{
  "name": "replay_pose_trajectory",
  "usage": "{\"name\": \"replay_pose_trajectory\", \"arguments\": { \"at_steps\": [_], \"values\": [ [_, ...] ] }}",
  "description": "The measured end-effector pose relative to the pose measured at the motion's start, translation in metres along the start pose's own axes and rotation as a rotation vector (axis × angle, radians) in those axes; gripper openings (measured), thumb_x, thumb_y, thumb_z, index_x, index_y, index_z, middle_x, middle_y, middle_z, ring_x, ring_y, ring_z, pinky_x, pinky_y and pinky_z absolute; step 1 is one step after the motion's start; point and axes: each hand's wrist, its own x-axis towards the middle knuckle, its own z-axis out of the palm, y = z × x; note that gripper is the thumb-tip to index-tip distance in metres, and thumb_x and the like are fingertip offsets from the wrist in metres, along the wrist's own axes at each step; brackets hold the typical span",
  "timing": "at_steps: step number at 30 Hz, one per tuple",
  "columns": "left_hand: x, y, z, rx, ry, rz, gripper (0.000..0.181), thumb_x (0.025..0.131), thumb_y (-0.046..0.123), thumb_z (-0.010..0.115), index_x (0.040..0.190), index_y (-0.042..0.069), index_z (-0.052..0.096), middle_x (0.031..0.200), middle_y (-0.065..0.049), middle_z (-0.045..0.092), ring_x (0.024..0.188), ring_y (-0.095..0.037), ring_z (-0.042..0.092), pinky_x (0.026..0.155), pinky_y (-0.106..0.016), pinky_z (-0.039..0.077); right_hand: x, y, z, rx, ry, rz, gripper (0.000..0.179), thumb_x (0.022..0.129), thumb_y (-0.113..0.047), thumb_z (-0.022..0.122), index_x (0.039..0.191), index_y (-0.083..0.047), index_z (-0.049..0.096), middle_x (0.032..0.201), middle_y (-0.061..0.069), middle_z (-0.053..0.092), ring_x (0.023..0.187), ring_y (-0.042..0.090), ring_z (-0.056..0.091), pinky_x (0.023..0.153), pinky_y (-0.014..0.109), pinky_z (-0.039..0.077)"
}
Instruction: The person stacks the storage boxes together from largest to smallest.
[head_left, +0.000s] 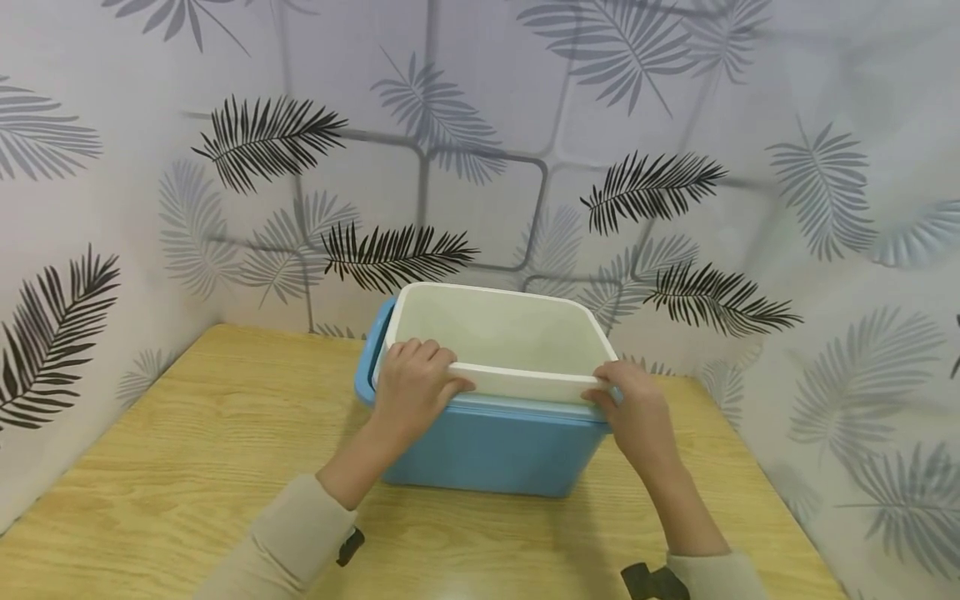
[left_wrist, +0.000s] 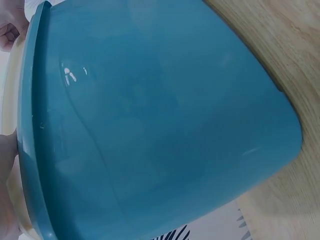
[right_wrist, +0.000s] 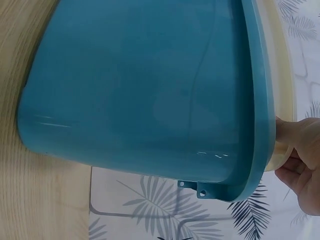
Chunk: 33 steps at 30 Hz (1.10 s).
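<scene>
A white rectangular inner tub (head_left: 525, 382) sits inside a blue plastic bin (head_left: 495, 450), its rim raised above the bin's rim. At the front left corner, my left hand (head_left: 416, 383) grips the white rim, fingers over the edge and thumb in front. My right hand (head_left: 637, 408) pinches the same rim at the front right corner. The left wrist view is mostly filled by the bin's blue wall (left_wrist: 165, 115), with part of the left hand (left_wrist: 7, 185) at the edge. In the right wrist view, the right hand (right_wrist: 302, 155) holds the pale rim beside the blue one.
The bin stands on a light wood-grain table (head_left: 187, 467), towards its far side. Behind the table and along both sides rises a pale wall covering (head_left: 480, 100) with black and grey leaf prints. Small blue lugs (right_wrist: 192, 189) stick out under the bin's rim.
</scene>
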Motion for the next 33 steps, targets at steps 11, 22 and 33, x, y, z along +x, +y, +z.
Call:
{"name": "replay_pose_trajectory", "arguments": {
  "at_steps": [11,22,33],
  "values": [
    [-0.004,-0.003,-0.005,-0.069,-0.119,-0.019,0.028,0.074,0.037,0.072,0.080,0.010,0.067,0.075,-0.001,0.065,0.069,-0.019,0.055,0.065,-0.032,0.040,-0.003,0.002,0.000,0.027,-0.030,-0.031,0.028,0.060,-0.001,0.080,0.081,0.001,0.061,0.078,0.011,0.065,0.076,0.026,0.061,0.071,0.038,0.051],
    [-0.011,-0.013,-0.012,-0.190,-0.187,0.017,0.029,0.077,0.036,0.069,0.088,0.009,0.068,0.083,-0.003,0.064,0.080,-0.021,0.057,0.075,-0.035,0.046,-0.012,0.005,-0.003,0.101,-0.056,-0.048,0.028,0.064,-0.009,0.080,0.085,0.002,0.065,0.088,0.014,0.067,0.089,0.030,0.062,0.081,0.042,0.050],
    [-0.043,-0.053,-0.031,-0.242,0.009,0.010,0.073,0.086,0.062,0.045,0.115,-0.003,0.060,0.117,-0.023,0.058,0.109,-0.038,0.054,0.089,-0.054,0.045,-0.043,0.021,-0.015,0.201,0.034,-0.015,0.067,0.075,-0.039,0.071,0.123,0.006,0.055,0.127,0.026,0.053,0.118,0.045,0.046,0.108,0.043,0.033]
  ]
}}
